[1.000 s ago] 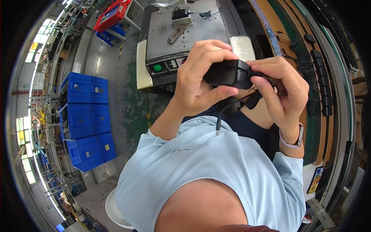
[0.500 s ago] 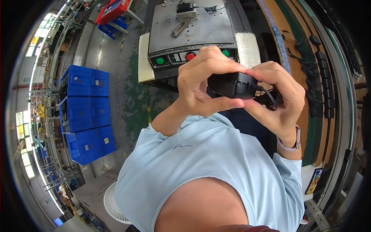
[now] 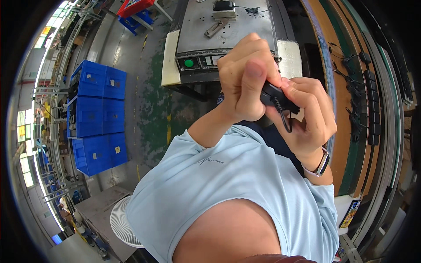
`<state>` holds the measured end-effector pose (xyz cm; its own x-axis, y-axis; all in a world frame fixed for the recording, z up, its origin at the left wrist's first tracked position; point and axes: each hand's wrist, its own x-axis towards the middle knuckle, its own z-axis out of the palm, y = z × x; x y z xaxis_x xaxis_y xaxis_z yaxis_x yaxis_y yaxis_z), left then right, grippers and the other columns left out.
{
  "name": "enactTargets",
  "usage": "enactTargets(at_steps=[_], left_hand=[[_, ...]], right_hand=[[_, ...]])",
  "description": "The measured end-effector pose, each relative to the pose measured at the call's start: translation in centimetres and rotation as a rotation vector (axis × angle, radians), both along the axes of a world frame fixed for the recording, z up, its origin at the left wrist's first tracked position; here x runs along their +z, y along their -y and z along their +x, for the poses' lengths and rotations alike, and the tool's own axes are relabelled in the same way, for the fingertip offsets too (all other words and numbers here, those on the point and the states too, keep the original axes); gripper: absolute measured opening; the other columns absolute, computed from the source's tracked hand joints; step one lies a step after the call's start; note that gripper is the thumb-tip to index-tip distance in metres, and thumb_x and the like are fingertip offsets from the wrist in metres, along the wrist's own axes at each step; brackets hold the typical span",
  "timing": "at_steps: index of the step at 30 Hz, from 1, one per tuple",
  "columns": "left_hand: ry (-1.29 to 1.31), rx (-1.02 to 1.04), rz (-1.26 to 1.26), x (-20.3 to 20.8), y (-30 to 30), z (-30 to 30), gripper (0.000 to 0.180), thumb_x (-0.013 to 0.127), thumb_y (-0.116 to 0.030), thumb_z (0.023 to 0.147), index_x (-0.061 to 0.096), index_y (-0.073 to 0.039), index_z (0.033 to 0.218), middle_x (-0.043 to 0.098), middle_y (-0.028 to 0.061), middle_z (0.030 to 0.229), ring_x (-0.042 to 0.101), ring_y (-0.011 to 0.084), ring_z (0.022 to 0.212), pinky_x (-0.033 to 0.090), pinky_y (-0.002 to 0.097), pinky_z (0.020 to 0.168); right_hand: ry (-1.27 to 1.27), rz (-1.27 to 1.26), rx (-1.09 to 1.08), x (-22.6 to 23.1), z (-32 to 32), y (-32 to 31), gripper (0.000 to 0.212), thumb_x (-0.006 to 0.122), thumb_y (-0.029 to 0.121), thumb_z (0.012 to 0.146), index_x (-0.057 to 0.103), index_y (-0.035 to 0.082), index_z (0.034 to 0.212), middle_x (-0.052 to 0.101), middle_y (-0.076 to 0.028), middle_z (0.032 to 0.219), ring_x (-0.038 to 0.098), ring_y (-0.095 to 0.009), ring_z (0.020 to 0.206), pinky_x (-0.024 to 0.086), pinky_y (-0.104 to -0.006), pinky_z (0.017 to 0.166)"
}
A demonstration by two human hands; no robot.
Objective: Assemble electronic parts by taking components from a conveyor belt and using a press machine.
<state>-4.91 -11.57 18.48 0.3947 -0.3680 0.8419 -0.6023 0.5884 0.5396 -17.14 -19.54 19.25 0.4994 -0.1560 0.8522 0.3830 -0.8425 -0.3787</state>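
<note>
A black power adapter (image 3: pixel 272 97) is held tilted between both hands, in front of my body. Its ribbed cord relief faces me, and a black cord loops down from it near my right palm. My left hand (image 3: pixel 245 81) is closed around the adapter's left end, with fingers curled over the far side and thumb raised off it. My right hand (image 3: pixel 313 111) grips the right end between fingers and thumb. A small dark bit pokes out beyond my left fingers; I cannot tell what it is. The fingers hide much of the casing.
Ahead stands a metal-topped machine (image 3: pixel 193 30) with a green button (image 3: pixel 188 63) and another adapter (image 3: pixel 223 5) on its fixture. On the right, a conveyor (image 3: pixel 340 144) carries a row of black adapters (image 3: pixel 372 109) with cords. Blue bins (image 3: pixel 90 111) are stacked left; a white fan (image 3: pixel 125 221) is lower left.
The adapter has turned and tilted in my hands. My left thumb has lifted off it, and the left fingers have curled over it. My right hand has shifted slightly left.
</note>
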Motion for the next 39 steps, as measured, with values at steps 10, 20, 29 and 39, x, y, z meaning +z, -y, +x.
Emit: enactTargets(at_steps=[10, 20, 29, 39], left_hand=[[-0.018, 0.097, 0.005, -0.4, 0.9, 0.3, 0.061, 0.027, -0.037, 0.102, 0.051, -0.007, 0.056, 0.052, 0.0049, 0.061, 0.044, 0.0163, 0.062, 0.039, 0.0276, 0.061], [-0.05, -0.074, 0.002, -0.5, 1.1, 1.6, 0.06, 0.032, -0.043, 0.101, 0.048, -0.006, 0.057, 0.048, 0.0044, 0.064, 0.042, 0.0153, 0.061, 0.037, 0.0276, 0.058], [0.231, 0.29, -0.072, 1.0, 1.3, 2.5, 0.038, 0.061, -0.038, 0.088, 0.059, -0.002, 0.099, 0.056, 0.0119, 0.096, 0.053, 0.0211, 0.08, 0.048, 0.0305, 0.067], [-0.219, -0.226, 0.389, 1.4, -3.2, 0.0, 0.044, 0.074, -0.001, 0.067, 0.06, -0.003, 0.11, 0.056, 0.0152, 0.121, 0.055, 0.0264, 0.108, 0.053, 0.0343, 0.085]], right_hand=[[0.028, -0.108, -0.059, -0.9, 0.9, 0.6, 0.034, 0.083, 0.013, 0.063, 0.062, -0.002, 0.085, 0.067, -0.013, 0.084, 0.063, -0.025, 0.073, 0.049, -0.0305, 0.063], [-0.008, 0.052, -0.084, -1.4, 1.3, -0.1, 0.037, 0.084, 0.008, 0.06, 0.059, 0.001, 0.086, 0.067, -0.012, 0.083, 0.063, -0.026, 0.073, 0.049, -0.0291, 0.062], [0.184, 0.337, -0.064, -2.5, 2.6, 0.6, 0.041, 0.082, 0.003, 0.056, 0.061, 0.002, 0.091, 0.063, -0.012, 0.099, 0.06, -0.023, 0.081, 0.051, -0.03, 0.066], [-0.236, 0.135, -0.057, 1.1, -0.5, 1.7, 0.053, 0.082, 0.005, 0.06, 0.065, -0.001, 0.111, 0.062, -0.012, 0.102, 0.058, -0.019, 0.082, 0.05, -0.0252, 0.066]])
